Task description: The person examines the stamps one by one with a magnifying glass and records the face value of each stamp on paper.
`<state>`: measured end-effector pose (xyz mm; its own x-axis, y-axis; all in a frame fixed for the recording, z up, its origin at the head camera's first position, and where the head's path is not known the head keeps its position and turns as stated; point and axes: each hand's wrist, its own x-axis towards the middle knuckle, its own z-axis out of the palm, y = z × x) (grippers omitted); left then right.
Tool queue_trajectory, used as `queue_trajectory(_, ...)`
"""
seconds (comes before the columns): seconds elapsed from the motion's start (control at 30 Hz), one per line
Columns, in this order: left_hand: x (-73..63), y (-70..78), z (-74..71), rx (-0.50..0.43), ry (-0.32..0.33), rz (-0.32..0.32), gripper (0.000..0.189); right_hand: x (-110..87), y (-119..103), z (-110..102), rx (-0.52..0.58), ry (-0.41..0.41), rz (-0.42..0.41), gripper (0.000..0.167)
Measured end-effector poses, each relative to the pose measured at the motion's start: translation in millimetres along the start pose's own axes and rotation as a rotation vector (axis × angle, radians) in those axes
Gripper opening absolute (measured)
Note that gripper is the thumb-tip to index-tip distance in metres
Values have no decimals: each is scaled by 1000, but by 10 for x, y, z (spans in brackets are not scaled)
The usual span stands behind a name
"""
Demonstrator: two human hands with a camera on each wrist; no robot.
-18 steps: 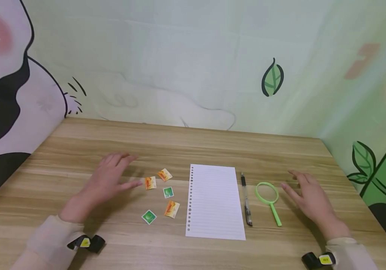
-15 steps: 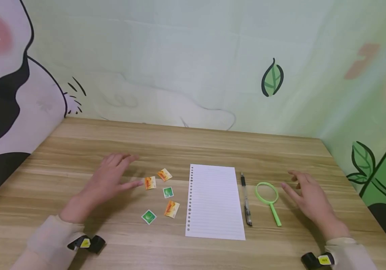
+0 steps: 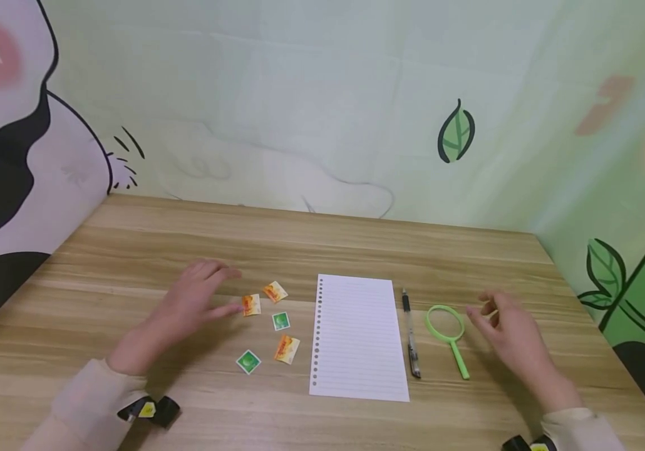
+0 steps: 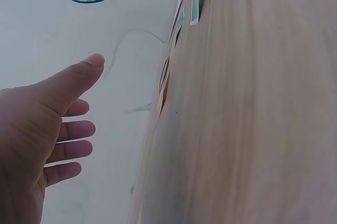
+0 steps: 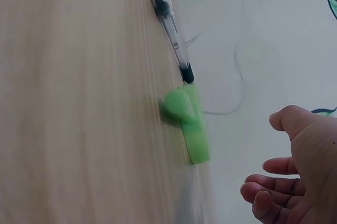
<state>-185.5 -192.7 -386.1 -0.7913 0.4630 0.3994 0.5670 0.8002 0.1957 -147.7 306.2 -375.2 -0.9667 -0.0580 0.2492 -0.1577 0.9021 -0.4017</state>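
My left hand (image 3: 193, 304) hovers over the table left of the stickers, thumb apart from the fingers and nothing in its grasp. Its thumb tip overlaps the edge of an orange-and-cream sticker (image 3: 252, 305) in the head view. In the left wrist view the hand (image 4: 47, 124) shows raised above the wood. My right hand (image 3: 511, 332), loosely bent and holding nothing, is just right of a green magnifying glass (image 3: 459, 359). The right wrist view has that hand (image 5: 300, 171) apart from the magnifying glass (image 5: 195, 134). A black-and-clear pen (image 3: 410, 332) lies left of the glass.
A lined sheet of paper (image 3: 359, 338) with punched holes lies mid-table. Two more orange stickers, one upper (image 3: 275, 291) and one lower (image 3: 287, 349), lie near two green ones, a small square (image 3: 280, 321) and a diamond-turned square (image 3: 248, 361). A printed backdrop (image 3: 300, 113) rises behind the table.
My left hand has shifted slightly right toward the stickers. The right hand has dipped a little, and its fingers have bent more. The things on the table have stayed put.
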Motion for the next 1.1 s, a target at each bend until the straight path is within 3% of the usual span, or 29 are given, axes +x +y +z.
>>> queue_trajectory(0.3,-38,138,-15,-50,-31,10,48,-123,-115,-9,9,-11,17,35)
queue_trajectory(0.6,-80,328,-29,-66,-30,77,37,-218,-235,0,-4,-57,49,33)
queue_trajectory(0.93,-132,528,29,-152,-25,140,35,-311,-310,20,-15,-92,44,30)
queue_trajectory(1.1,-133,575,70,-137,-47,168,34,-346,-317,20,-19,-116,47,32)
